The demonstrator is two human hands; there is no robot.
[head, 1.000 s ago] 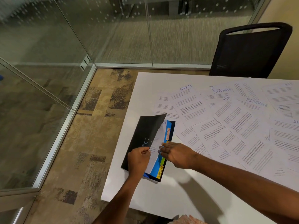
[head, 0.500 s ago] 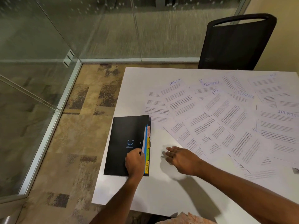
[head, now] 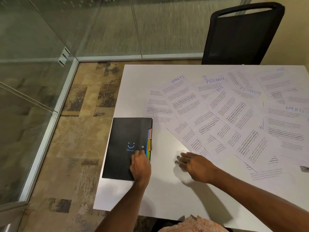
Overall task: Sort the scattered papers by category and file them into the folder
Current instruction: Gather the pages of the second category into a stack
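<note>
A black folder (head: pixel 123 141) with a blue smiley mark lies closed at the table's left edge, coloured index tabs (head: pixel 149 143) sticking out of its right side. My left hand (head: pixel 139 164) rests on the cover near its lower right, fingers pressing down. My right hand (head: pixel 194 164) hovers over bare table to the folder's right, fingers relaxed and holding nothing. Several printed papers (head: pixel 234 118) lie fanned and overlapping across the table, hand-labelled SPORTS (head: pixel 178 79), FINANCE (head: pixel 215 80) and HR (head: pixel 219 88).
The white table (head: pixel 167 195) ends close to the folder's left side, with patterned carpet (head: pixel 75 131) below. A black mesh chair (head: pixel 242 36) stands at the far edge. Glass walls (head: pixel 41 56) enclose the left and back.
The folder's cover, held up a second ago, has been laid flat and closed. My right hand pulled out of the folder and moved right over the bare table.
</note>
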